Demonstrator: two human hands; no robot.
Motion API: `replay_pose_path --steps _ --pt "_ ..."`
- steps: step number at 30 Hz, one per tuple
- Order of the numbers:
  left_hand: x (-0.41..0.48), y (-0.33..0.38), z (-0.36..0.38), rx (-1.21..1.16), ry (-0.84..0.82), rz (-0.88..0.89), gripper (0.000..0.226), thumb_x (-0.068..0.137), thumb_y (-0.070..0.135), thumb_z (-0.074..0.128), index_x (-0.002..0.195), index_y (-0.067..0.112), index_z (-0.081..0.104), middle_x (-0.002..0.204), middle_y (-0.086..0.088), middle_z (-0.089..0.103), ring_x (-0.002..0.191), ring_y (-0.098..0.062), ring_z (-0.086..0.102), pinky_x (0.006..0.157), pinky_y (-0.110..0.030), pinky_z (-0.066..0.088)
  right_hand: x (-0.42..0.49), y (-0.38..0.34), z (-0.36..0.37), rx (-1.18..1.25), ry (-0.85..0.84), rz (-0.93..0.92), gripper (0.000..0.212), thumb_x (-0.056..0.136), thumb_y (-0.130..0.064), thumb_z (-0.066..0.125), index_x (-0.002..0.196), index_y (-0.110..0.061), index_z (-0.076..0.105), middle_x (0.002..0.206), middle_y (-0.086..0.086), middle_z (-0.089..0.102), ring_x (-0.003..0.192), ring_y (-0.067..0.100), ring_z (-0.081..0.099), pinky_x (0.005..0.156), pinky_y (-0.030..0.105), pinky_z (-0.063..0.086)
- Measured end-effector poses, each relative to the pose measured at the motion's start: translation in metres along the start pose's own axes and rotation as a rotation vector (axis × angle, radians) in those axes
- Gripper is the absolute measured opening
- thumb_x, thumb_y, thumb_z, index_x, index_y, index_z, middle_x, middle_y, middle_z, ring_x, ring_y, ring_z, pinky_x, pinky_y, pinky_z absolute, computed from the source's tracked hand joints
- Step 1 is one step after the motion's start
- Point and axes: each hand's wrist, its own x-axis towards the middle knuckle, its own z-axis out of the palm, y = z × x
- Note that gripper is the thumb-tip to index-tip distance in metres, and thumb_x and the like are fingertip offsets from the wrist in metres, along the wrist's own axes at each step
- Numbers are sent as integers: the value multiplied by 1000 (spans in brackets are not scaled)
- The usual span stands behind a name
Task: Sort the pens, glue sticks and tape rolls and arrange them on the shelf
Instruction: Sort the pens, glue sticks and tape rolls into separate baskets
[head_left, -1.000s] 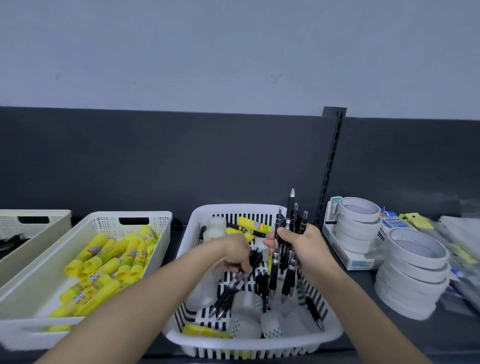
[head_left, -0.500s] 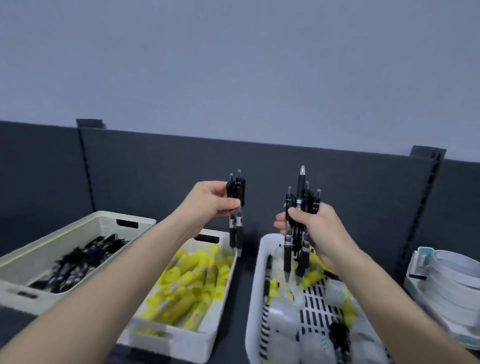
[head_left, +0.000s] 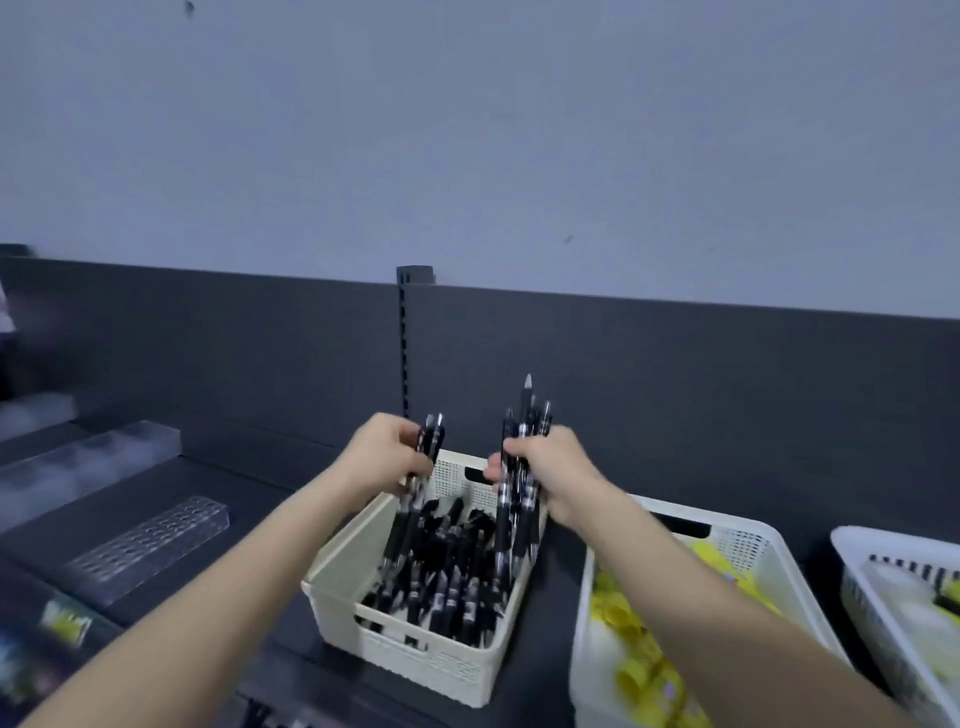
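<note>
**A:** How far along is the sorting?

**B:** About midway, I'd judge. The cream basket (head_left: 415, 654) on the shelf (head_left: 249, 493) already holds a heap of black pens (head_left: 447, 577). The perforated basket (head_left: 748, 545) just beside it is full of yellow glue sticks (head_left: 634, 670).

**A:** And the hands?

**B:** Both are over the cream basket. The left grip (head_left: 387, 457) is closed round a few pens (head_left: 431, 439), held upright. The right grip (head_left: 558, 473) is wrapped round a thicker bundle (head_left: 514, 525) whose lower ends hang into the basket.

**A:** What's left?

**B:** The held pens need setting down. The striped basket (head_left: 883, 538) at the right edge has unsorted bits in it, too blurred to name. No tape rolls are in view, so I can't tell how they stand.
</note>
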Motion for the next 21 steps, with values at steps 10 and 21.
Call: replay_pose_path --steps 10,21 --pt "26 -42 29 323 -162 15 46 91 25 55 132 5 46 135 -10 52 123 -23 49 95 -24 37 21 43 10 -393 154 124 26 83 -7 55 67 -14 36 66 1 32 56 13 30 52 25 27" --pt "9 15 72 252 -274 300 29 92 25 54 119 15 59 117 1 60 108 -14 55 89 -19 39 -40 30 -62 -877 244 -93 7 91 -16 48 87 -19 54 86 -3 48 91 17 41 72 23 29"
